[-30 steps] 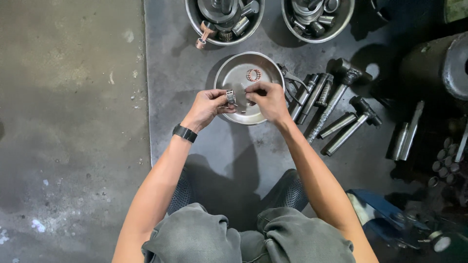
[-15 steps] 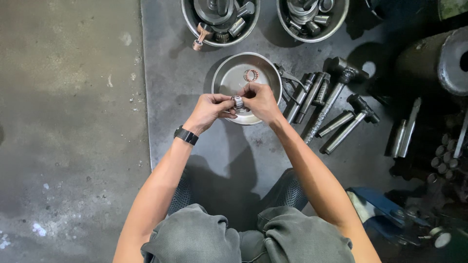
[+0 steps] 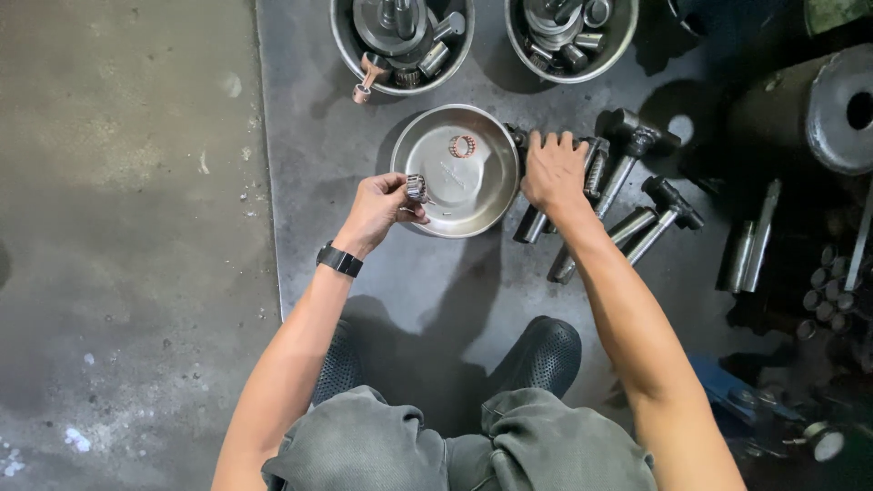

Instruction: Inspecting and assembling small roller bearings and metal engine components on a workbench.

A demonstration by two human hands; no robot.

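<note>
Head view shows your left hand point(image 3: 377, 207) pinching a small ribbed metal bearing ring point(image 3: 416, 187) at the rim of the shiny round steel pan point(image 3: 486, 195). Your right hand point(image 3: 553, 170) lies flat over dark steel rods point(image 3: 627, 173), covering their ends; whether it grips one is unclear

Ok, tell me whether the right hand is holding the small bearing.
No, the left hand holds the small bearing; the right hand rests on the metal tools.
</note>
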